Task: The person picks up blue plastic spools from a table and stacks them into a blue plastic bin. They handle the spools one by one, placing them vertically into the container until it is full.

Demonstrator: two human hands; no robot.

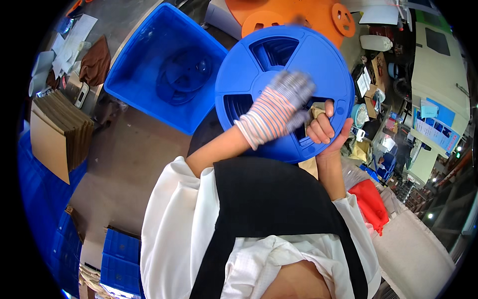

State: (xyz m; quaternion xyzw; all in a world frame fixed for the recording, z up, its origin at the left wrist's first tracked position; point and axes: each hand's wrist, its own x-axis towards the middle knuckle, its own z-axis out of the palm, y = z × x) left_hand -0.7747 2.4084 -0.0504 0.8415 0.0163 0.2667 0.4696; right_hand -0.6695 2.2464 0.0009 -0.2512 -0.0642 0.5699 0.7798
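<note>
Holding a big blue reel (pixel 286 74) up in front of the chest, both hands are on it. Right hand (pixel 326 130), bare, is clamped on the reel's lower right rim w/ fingers hooked through a spoke opening. Left hand (pixel 291 97) wears a grey knit glove w/ striped cuff and lies flat on the reel's hub area, blurred; can't tell if its fingers grip or just press.

Packages/signs: a deep blue plastic bin (pixel 159 70) sits upper left on the floor, just beside the reel, w/ more blue reels lying inside. Orange reels (pixel 303 15) lie behind the blue one at the top edge. A stack of flat brown cardboard sheets (pixel 59 129) stands far left; white paper sheets (pixel 67 42) are spread above it, near a brown cloth (pixel 97 62). Blue crates (pixel 119 254) are stacked lower left. On the right, blue and white rectangular notices (pixel 435 127) hang on a pale partition. A red bag (pixel 371 204) lies lower right, near the right forearm. A white jug (pixel 376 42) stands upper right.
</note>
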